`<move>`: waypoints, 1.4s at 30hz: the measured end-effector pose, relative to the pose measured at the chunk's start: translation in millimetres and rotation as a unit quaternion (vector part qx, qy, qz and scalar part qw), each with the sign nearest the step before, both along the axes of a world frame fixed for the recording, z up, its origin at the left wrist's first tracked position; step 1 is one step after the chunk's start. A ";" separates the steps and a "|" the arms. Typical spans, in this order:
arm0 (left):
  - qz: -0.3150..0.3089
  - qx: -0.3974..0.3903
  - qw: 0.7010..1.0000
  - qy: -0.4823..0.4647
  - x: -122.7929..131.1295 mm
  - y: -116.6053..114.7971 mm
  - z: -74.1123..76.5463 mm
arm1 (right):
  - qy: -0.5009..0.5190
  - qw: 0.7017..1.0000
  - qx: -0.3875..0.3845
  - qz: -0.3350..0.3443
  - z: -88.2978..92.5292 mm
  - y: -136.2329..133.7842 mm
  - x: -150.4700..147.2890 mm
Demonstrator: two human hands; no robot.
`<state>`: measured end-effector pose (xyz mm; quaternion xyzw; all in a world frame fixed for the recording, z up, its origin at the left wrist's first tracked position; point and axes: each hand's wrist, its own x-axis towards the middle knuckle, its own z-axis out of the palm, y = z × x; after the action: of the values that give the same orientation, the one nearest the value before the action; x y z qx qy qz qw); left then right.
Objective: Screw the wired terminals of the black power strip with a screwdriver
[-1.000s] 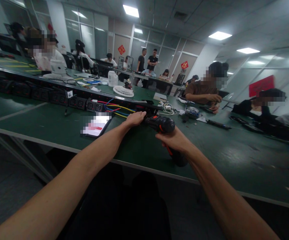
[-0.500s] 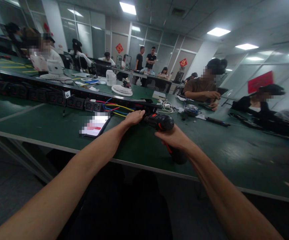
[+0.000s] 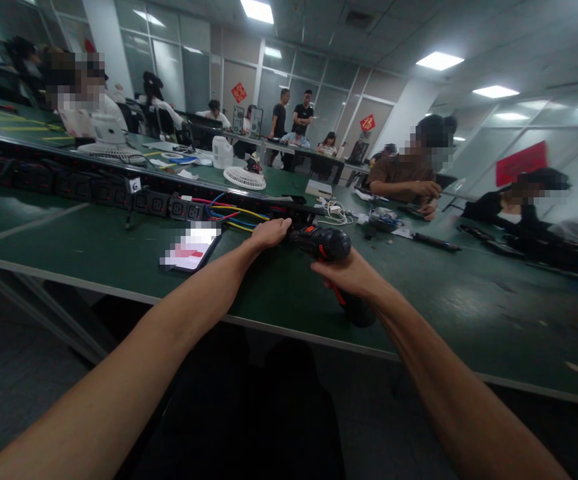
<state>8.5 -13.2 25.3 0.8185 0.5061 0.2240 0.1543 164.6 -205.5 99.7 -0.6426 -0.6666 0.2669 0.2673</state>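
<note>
My right hand is wrapped round the grip of a black and red cordless screwdriver, whose nose points left toward a long black socket strip lying on the green table. My left hand is closed at the strip's open end, right at the tool's tip; what its fingers pinch is hidden. Red, blue and yellow wires spill out of the strip just left of that hand.
A phone lies face up left of my left arm. Across the table stand a white fan, a white box, a coil of cable and small parts. Several people sit or stand around the far side.
My view has shifted slightly; both hands and the screwdriver stay in the same place at the strip's end.
</note>
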 end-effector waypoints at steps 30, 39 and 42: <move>-0.009 -0.002 1.000 -0.004 1.4 6.1 -3.0 | -0.002 1.000 0.004 0.004 1.2 -1.7 -1.0; -0.003 0.006 1.000 0.010 0.8 2.9 -2.7 | 0.000 1.000 0.003 0.011 -1.3 0.7 1.0; 0.002 0.006 1.000 0.015 0.8 2.5 -2.3 | -0.006 1.000 0.002 0.013 -0.7 0.1 0.7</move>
<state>9.3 -10.6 23.1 0.8215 0.5086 0.2155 0.1415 165.2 -205.4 99.0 -0.6349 -0.6768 0.2657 0.2610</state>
